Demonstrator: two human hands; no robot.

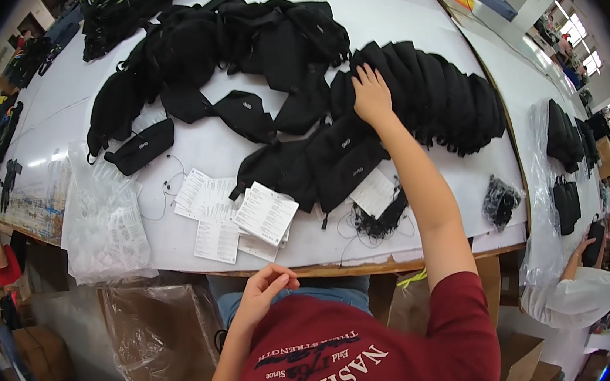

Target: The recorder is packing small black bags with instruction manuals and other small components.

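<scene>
My right grip (371, 94) lies on the row of black bags (436, 95), fingers slightly parted; I can't tell if it pinches one. I judge the step as handling that row; next calls for firm hold. Nearer and right, bare bench (468, 184) opens; nearer and left, my left grip (269, 289) curls loosely, contents unclear
</scene>
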